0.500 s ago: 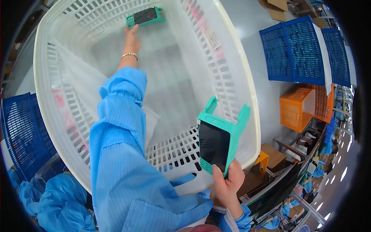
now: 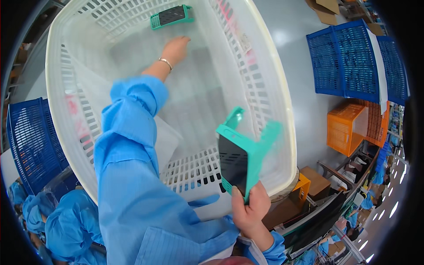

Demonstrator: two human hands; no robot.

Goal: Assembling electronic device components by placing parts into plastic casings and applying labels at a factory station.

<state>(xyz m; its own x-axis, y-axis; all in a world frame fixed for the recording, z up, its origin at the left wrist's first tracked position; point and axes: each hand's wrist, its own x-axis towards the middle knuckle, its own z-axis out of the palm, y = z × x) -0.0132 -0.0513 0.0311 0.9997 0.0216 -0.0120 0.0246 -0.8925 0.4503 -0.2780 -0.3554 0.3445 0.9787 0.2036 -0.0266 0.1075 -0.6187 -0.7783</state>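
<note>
Now the left hand (image 2: pixel 176 47) is open and empty inside the white basket (image 2: pixel 274 110), its grip loosened from the teal tray (image 2: pixel 171 16) that it held half a second ago; that tray lies alone at the basket's far wall, just beyond the fingertips, so it looks set down. The right hand (image 2: pixel 249 207), grip clamped on the lower edge of a second teal tray (image 2: pixel 243 157), has lifted it a little higher beside the near rim. Counted: two teal trays, one white basket, three blue crates, one orange crate.
</note>
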